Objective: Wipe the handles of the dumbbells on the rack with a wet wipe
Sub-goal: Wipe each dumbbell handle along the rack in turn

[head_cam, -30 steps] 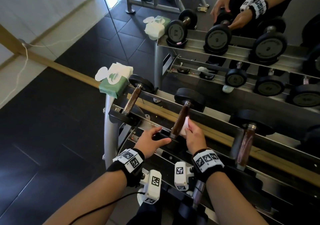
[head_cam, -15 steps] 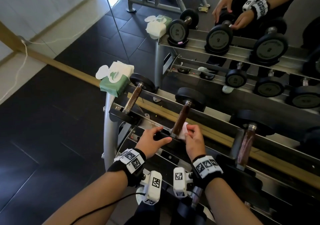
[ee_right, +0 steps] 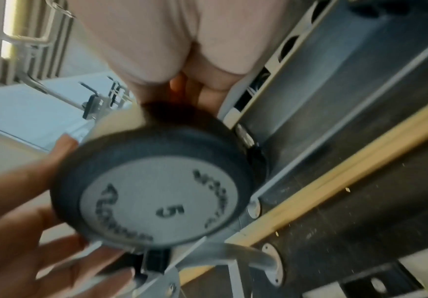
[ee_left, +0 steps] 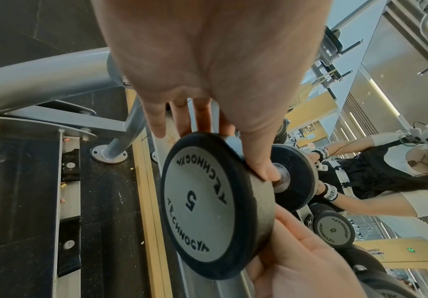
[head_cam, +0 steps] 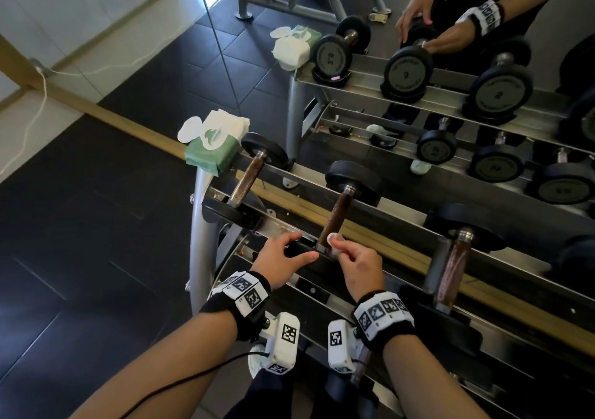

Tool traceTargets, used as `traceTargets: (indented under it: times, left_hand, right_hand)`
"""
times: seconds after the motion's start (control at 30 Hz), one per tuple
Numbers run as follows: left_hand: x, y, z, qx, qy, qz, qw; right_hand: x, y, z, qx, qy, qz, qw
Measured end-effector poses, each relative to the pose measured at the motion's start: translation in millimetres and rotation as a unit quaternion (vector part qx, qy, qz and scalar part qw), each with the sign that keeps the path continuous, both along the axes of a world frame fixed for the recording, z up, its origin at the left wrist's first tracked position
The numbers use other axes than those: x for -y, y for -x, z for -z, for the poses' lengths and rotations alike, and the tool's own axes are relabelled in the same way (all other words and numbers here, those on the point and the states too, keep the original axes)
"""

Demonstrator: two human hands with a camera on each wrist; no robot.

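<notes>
Progress: mid-task, as judged from layout alone. Right hand (head_cam: 357, 267) pinches a small balled white wet wipe (head_cam: 334, 244) between curled fingers, pressed against the near end of the brown handle (head_cam: 335, 219) of the middle dumbbell (head_cam: 352, 181) on the top tier of the rack (head_cam: 206, 225). Left hand (head_cam: 283, 254) curls over the near head (ee_left: 208, 205) of that same dumbbell, thumb on one side of the rim, fingers on the other, steadying it; the head is marked "5". Right-wrist view is blurred and does not show the wipe.

Done: cannot tell which handles are already clean; no visible wetness difference. The left dumbbell (head_cam: 248, 180) sits beside the green wipe pack (head_cam: 211, 154) at the rack's end, pack open with a sheet poking up.

Left, by judgement: the rest of the middle handle's length above the wipe, the right dumbbell (head_cam: 454, 264) with its reddish handle, and dumbbells on the lower tiers, seen mostly in the mirror (head_cam: 450, 64) behind the rack.
</notes>
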State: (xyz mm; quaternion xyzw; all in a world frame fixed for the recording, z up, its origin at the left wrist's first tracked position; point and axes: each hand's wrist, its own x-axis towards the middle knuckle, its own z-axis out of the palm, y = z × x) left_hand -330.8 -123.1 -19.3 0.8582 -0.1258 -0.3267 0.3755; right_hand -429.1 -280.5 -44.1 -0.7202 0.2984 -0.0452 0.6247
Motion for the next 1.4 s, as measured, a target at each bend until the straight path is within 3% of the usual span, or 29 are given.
traceTargets:
  times: [0.1, 0.23, 0.37, 0.47, 0.6, 0.8, 0.97, 1.07, 1.17, 1.4]
  left_hand:
    - [-0.2, 1.0, 0.3, 0.000, 0.000, 0.001, 1.000]
    - [-0.2, 0.2, -2.2, -0.014, -0.001, 0.000, 1.000]
    - [1.2, 1.3, -4.8, -0.018, 0.010, -0.007, 1.000]
    - [1.4, 0.8, -6.8, -0.031, 0.018, -0.022, 0.999]
    - [1.1, 1.2, -7.8, -0.037, 0.026, -0.029, 0.999]
    - [-0.6, -0.1, -3.5, -0.062, 0.041, -0.038, 0.997]
    - [-0.2, -2.6, 2.1, -0.081, 0.042, -0.069, 0.993]
    - [1.0, -3.4, 1.7, -0.093, 0.040, -0.079, 0.992]
    - [1.9, -1.7, 0.6, -0.091, 0.038, -0.087, 0.991]
    - [2.5, -1.4, -1.8, -0.091, 0.025, -0.089, 0.991]
  right_hand:
    - [14.3, -5.8, -9.7, -0.013, 0.027, -0.030, 0.999]
    - [28.2, -20.4, -19.9, -0.012, 0.080, 0.048, 0.996]
    - [9.9, -25.3, -19.8, -0.033, 0.071, 0.038, 0.996]
    - [3.9, -13.0, -20.2, -0.054, 0.065, -0.007, 0.996]
    - [19.7, -10.8, -40.0, -0.091, 0.123, -0.129, 0.980]
    - [58.0, -49.8, -91.5, -0.021, 0.274, -0.149, 0.950]
    - [61.5, -87.7, -105.8, 0.050, 0.316, -0.167, 0.933]
    - [57.4, -89.3, -89.3, 0.010, 0.329, -0.267, 0.906]
    - [63.4, -78.4, -67.7, -0.043, 0.395, -0.368, 0.841]
    - [71.6, -81.4, -55.3, -0.086, 0.460, -0.455, 0.757]
